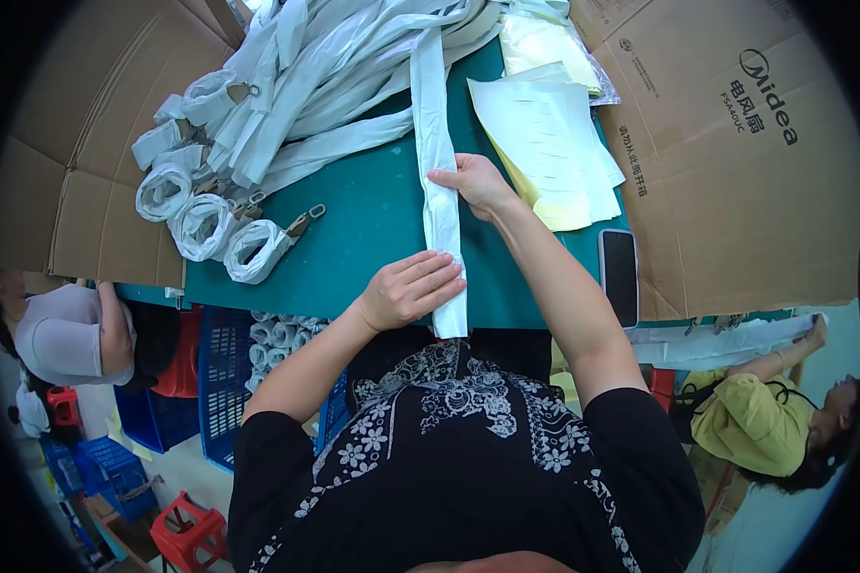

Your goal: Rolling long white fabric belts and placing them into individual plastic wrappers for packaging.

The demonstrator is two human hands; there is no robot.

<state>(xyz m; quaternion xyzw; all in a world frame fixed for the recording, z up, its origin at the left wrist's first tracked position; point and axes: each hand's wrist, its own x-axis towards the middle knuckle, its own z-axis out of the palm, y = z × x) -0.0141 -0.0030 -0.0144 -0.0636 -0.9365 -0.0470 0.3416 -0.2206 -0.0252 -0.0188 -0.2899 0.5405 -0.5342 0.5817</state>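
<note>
A long white strap (437, 124), wrinkled like thin plastic sleeving, runs from the heap at the back down to the table's near edge. My left hand (411, 290) lies flat over its lower part, fingers stretched across it. Higher up, my right hand (475, 185) grips the strap from its right side, thumb on top and the other fingers underneath. To the left sit several rolled white straps (201, 227), some with metal clips (306, 220) sticking out. More loose white straps (344, 67) are heaped behind them on the green tabletop (354, 210).
Cardboard panels (115, 124) stand at left and right. Printed paper sheets (545, 134) and a phone (619, 277) lie to the right. Blue crates (222, 382), one beside rolled straps, and a red stool (189, 530) are below left. Other people sit at both sides.
</note>
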